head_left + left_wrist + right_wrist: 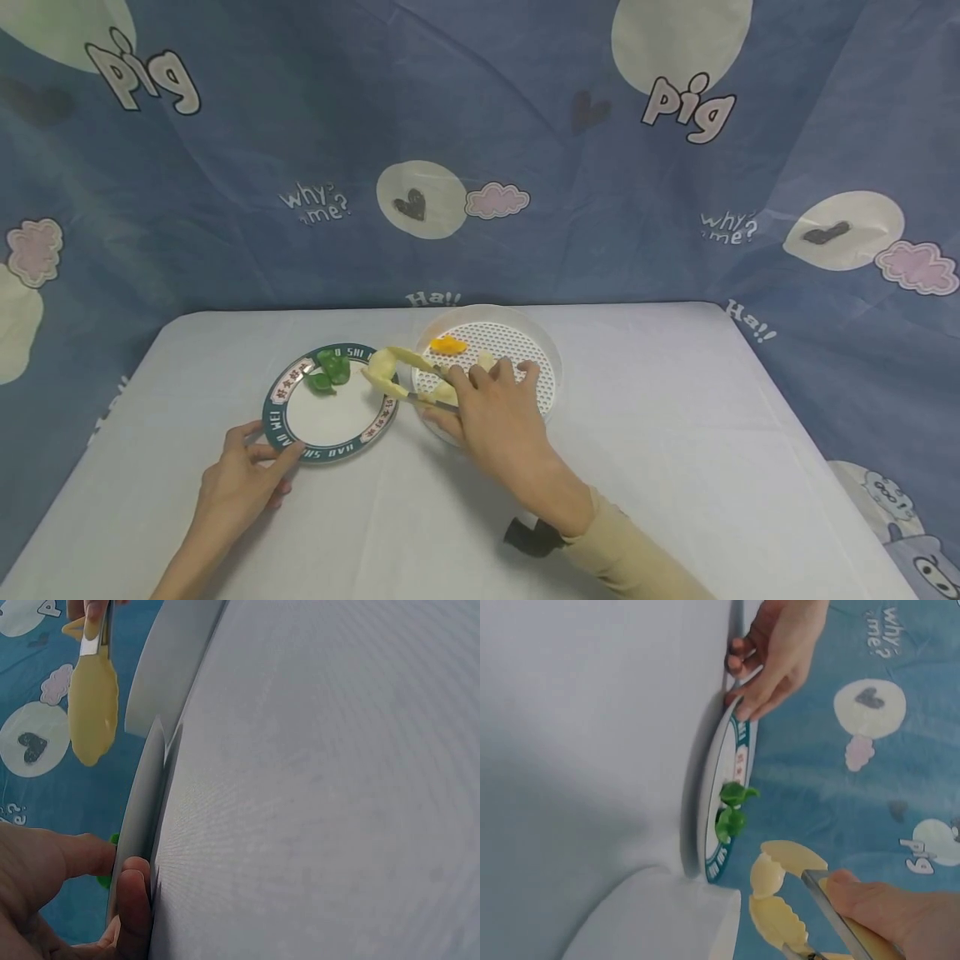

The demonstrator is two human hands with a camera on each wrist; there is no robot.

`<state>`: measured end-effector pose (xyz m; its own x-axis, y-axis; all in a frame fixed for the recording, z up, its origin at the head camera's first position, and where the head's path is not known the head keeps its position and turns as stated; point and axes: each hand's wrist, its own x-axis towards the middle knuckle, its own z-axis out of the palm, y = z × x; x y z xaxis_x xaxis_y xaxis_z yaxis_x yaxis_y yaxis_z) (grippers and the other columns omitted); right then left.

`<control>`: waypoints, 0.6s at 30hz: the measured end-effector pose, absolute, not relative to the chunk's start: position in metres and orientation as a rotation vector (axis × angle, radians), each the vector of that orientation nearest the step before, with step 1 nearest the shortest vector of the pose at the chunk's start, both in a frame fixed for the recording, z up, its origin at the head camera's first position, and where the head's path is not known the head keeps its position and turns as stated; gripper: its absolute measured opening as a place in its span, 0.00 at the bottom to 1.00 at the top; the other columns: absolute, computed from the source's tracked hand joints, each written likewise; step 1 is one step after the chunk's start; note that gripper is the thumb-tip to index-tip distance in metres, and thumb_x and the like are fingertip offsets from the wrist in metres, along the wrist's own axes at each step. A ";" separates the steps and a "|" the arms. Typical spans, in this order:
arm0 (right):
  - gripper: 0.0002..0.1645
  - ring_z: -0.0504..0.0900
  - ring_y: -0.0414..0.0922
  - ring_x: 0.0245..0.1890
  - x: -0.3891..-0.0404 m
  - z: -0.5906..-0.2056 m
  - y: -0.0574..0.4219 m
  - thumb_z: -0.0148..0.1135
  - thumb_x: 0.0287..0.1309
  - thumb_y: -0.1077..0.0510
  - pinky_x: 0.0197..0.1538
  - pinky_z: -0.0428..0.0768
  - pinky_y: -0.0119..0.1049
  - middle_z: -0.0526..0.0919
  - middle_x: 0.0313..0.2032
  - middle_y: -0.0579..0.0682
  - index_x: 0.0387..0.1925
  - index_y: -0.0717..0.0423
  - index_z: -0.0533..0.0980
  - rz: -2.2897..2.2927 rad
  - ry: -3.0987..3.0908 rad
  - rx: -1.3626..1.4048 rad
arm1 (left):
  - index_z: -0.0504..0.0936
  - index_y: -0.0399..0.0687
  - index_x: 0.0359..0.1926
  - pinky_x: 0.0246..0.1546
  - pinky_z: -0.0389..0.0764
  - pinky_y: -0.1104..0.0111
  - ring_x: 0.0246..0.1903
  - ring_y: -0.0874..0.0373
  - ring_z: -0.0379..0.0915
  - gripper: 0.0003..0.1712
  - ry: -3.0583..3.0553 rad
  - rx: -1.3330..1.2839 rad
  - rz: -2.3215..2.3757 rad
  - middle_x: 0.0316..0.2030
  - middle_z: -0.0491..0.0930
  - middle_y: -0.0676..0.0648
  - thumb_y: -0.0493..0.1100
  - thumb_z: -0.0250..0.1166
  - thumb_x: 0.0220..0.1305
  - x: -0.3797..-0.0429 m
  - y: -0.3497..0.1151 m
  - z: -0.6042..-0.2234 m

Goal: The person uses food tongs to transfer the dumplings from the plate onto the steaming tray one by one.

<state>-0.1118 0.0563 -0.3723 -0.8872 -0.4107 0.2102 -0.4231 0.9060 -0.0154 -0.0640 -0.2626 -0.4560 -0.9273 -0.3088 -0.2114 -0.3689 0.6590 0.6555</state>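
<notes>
My left hand grips the near-left rim of a round plate with a green lettered border, thumb on top and fingers beneath. Green pieces, like cut bell pepper, lie on the plate's far part. My right hand holds yellow-tipped metal tongs. Between the tong tips sits a pale yellow piece, its kind unclear, above the plate's right rim. Under the right hand stands a round white perforated basket, partly hidden.
In the basket lie a yellow-orange piece and pale pieces. A white cloth covers the table. Behind it hangs a blue printed curtain. A black band shows by the right wrist.
</notes>
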 end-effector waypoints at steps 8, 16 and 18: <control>0.34 0.81 0.56 0.44 -0.114 -0.371 0.072 0.54 0.73 0.24 0.57 0.69 0.63 0.85 0.36 0.46 0.55 0.47 0.79 0.119 -2.794 0.593 | 0.42 0.22 0.82 0.23 0.82 0.69 0.20 0.60 0.85 0.58 2.807 -0.544 1.103 0.38 0.91 0.34 0.57 0.65 0.78 -0.064 -0.263 -0.455; 0.33 0.81 0.57 0.43 -0.117 -0.371 0.086 0.55 0.74 0.25 0.58 0.70 0.64 0.85 0.35 0.48 0.54 0.48 0.78 0.083 -2.778 0.536 | 0.42 0.22 0.82 0.22 0.84 0.68 0.20 0.58 0.86 0.58 2.802 -0.543 1.129 0.40 0.90 0.31 0.57 0.66 0.78 -0.063 -0.263 -0.455; 0.34 0.81 0.58 0.43 -0.117 -0.371 0.088 0.55 0.74 0.25 0.59 0.71 0.65 0.85 0.35 0.48 0.55 0.48 0.78 0.072 -2.778 0.535 | 0.42 0.21 0.82 0.23 0.84 0.68 0.20 0.58 0.86 0.58 2.800 -0.541 1.132 0.41 0.90 0.30 0.56 0.66 0.78 -0.062 -0.263 -0.455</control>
<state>-0.1167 0.0881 -0.3713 -0.8820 -0.3544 0.3105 -0.3699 0.9290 0.0096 -0.0625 -0.2629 -0.4551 -0.9352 -0.2947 -0.1965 -0.3485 0.6659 0.6597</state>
